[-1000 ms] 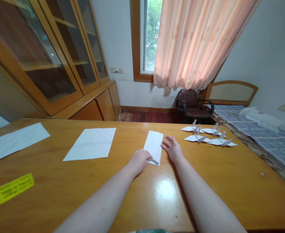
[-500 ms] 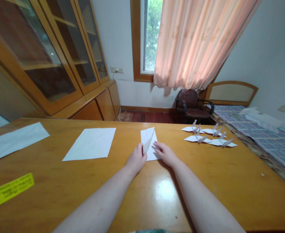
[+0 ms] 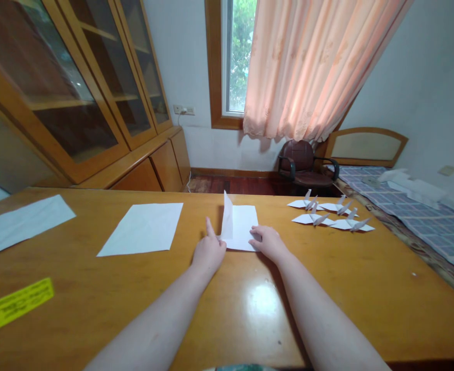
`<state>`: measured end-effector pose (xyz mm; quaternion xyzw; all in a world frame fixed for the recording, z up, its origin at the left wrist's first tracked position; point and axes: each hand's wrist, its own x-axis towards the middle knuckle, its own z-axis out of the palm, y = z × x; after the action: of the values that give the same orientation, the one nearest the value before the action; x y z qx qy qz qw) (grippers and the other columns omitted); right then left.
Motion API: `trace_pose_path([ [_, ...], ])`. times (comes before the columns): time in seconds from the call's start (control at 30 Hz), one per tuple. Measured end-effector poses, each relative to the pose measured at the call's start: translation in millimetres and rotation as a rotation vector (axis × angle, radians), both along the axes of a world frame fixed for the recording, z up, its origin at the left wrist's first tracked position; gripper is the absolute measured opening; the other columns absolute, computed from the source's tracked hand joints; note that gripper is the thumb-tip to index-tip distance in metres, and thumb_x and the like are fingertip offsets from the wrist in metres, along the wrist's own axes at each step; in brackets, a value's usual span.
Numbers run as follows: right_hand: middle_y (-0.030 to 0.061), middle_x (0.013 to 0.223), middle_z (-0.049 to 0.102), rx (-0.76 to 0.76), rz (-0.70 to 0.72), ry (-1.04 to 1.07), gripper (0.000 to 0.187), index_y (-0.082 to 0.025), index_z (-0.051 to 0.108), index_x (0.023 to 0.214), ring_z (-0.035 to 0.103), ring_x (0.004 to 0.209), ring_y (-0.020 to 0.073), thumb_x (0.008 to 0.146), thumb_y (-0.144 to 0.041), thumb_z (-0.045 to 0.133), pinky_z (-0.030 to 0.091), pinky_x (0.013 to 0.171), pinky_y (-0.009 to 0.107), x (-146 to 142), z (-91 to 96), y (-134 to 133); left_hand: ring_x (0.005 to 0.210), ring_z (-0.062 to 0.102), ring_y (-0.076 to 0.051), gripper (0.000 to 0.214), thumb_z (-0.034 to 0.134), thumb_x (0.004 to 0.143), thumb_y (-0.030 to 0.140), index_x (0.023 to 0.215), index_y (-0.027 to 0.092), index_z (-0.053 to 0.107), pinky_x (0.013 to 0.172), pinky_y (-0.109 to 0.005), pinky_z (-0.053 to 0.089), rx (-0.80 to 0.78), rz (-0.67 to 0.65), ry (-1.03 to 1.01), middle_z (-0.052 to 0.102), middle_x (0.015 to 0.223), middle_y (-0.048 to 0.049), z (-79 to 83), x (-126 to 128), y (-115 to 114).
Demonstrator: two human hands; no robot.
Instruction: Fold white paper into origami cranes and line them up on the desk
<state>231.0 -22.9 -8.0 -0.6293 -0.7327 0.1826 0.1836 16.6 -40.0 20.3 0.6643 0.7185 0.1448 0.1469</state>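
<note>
A white sheet of paper (image 3: 244, 226) lies on the table in front of me, creased lengthwise. Its left flap (image 3: 227, 216) stands up from the crease. My left hand (image 3: 209, 251) is at the near left corner, index finger stretched forward, with the paper's edge between thumb and curled fingers. On the sheet's right edge rests my right hand (image 3: 269, 243), its fingers loosely bent and apart, pressing on the paper without gripping it.
Several folded paper cranes (image 3: 315, 219) stand at the right on the wooden table (image 3: 141, 299). To the left lie a flat white sheet (image 3: 144, 229), another white sheet (image 3: 21, 224) and a yellow label (image 3: 16, 306). An office chair (image 3: 304, 162) stands beyond the table.
The flap has swung left from over the sheet to upright, baring more paper. My left hand has shifted slightly left and stretched its index finger; my right hand stays on the right edge.
</note>
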Motion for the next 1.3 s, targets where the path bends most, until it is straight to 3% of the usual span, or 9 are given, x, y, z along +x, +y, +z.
trace_pose_path([
  [0.23, 0.0038, 0.121, 0.061, 0.003, -0.053, 0.006, 0.037, -0.026, 0.065, 0.106, 0.051, 0.115, 0.0237, 0.071, -0.037, 0.068, 0.029, 0.104, 0.042, 7, 1.2, 2, 0.088, 0.066, -0.028, 0.095, 0.051, 0.081, 0.034, 0.143, 0.007, -0.017, 0.070, -0.033, 0.046, 0.057, 0.062, -0.038, 0.067, 0.104, -0.0186, 2.5, -10, 7],
  [0.4, 0.0033, 0.139, 0.046, -0.077, 0.053, -0.023, 0.039, -0.030, 0.060, 0.117, 0.034, 0.131, 0.0268, 0.078, -0.035, 0.062, 0.015, 0.108, 0.052, 9, 3.5, 1, 0.101, 0.062, -0.032, 0.076, 0.055, 0.078, 0.035, 0.145, 0.023, 0.021, 0.084, -0.041, 0.044, -0.128, -0.021, 0.089, 0.067, 0.108, -0.0152, -0.6, -31, 23],
  [0.47, 0.0026, 0.144, 0.038, -0.115, 0.103, -0.029, 0.044, -0.032, 0.053, 0.125, 0.024, 0.136, 0.0278, 0.081, -0.032, 0.057, 0.008, 0.107, 0.057, 9, 3.8, 0, 0.108, 0.059, -0.032, 0.069, 0.056, 0.076, 0.033, 0.141, 0.027, 0.032, 0.088, -0.042, 0.043, -0.133, -0.077, 0.036, 0.063, 0.119, -0.0118, -4.3, -39, 30],
  [0.57, 0.0029, 0.145, 0.038, -0.123, 0.122, -0.020, 0.046, -0.032, 0.049, 0.129, 0.023, 0.137, 0.0275, 0.083, -0.032, 0.054, 0.004, 0.107, 0.058, 9, 3.7, -2, 0.119, 0.051, -0.028, 0.052, 0.050, 0.080, 0.037, 0.130, 0.020, 0.051, 0.098, -0.037, 0.039, -0.121, -0.199, -0.166, 0.055, 0.131, -0.0104, -8.2, -51, 37],
  [0.67, 0.0033, 0.142, 0.042, -0.094, 0.099, -0.005, 0.044, -0.030, 0.053, 0.125, 0.026, 0.135, 0.0272, 0.082, -0.035, 0.056, 0.007, 0.107, 0.057, 9, 3.7, -2, 0.121, 0.050, -0.021, 0.044, 0.036, 0.087, 0.036, 0.121, 0.019, 0.059, 0.103, -0.032, 0.036, -0.110, -0.289, -0.358, 0.057, 0.129, -0.0058, -8.7, -64, 44],
  [0.8, 0.0049, 0.134, 0.051, -0.050, 0.081, -0.008, 0.040, -0.028, 0.059, 0.117, 0.036, 0.129, 0.0277, 0.078, -0.037, 0.061, 0.009, 0.107, 0.056, 9, 5.4, -2, 0.120, 0.051, -0.019, 0.042, 0.041, 0.082, 0.026, 0.119, 0.025, 0.061, 0.106, -0.032, 0.034, -0.142, -0.399, -0.384, 0.058, 0.128, -0.0006, -10.1, -80, 51],
  [0.93, 0.0056, 0.118, 0.062, 0.017, 0.090, 0.008, 0.032, -0.025, 0.063, 0.111, 0.050, 0.113, 0.0232, 0.081, -0.034, 0.058, 0.023, 0.105, 0.045, 9, 8.2, -2, 0.128, 0.042, -0.024, 0.049, 0.053, 0.077, 0.028, 0.126, 0.025, 0.056, 0.110, -0.037, 0.029, -0.018, -0.484, -0.254, 0.049, 0.137, -0.0031, -13.7, -85, 54],
  [1.1, 0.0061, 0.115, 0.064, 0.039, 0.094, 0.031, 0.034, -0.022, 0.062, 0.114, 0.052, 0.106, 0.0220, 0.083, -0.032, 0.055, 0.036, 0.094, 0.033, 8, 7.5, -1, 0.139, 0.018, -0.034, 0.060, 0.063, 0.072, 0.042, 0.130, 0.032, 0.049, 0.111, -0.054, 0.014, 0.022, -0.529, -0.036, 0.022, 0.152, -0.0041, -15.1, -73, 49],
  [1.3, 0.0055, 0.114, 0.064, 0.036, 0.085, 0.045, 0.035, -0.021, 0.062, 0.115, 0.054, 0.103, 0.0217, 0.081, -0.030, 0.057, 0.038, 0.092, 0.032, 8, 6.4, -1, 0.137, 0.025, -0.028, 0.038, 0.054, 0.082, 0.042, 0.120, 0.039, 0.058, 0.110, -0.057, 0.008, -0.023, -0.766, -0.036, 0.048, 0.138, 0.0002, -11.1, -58, 41],
])
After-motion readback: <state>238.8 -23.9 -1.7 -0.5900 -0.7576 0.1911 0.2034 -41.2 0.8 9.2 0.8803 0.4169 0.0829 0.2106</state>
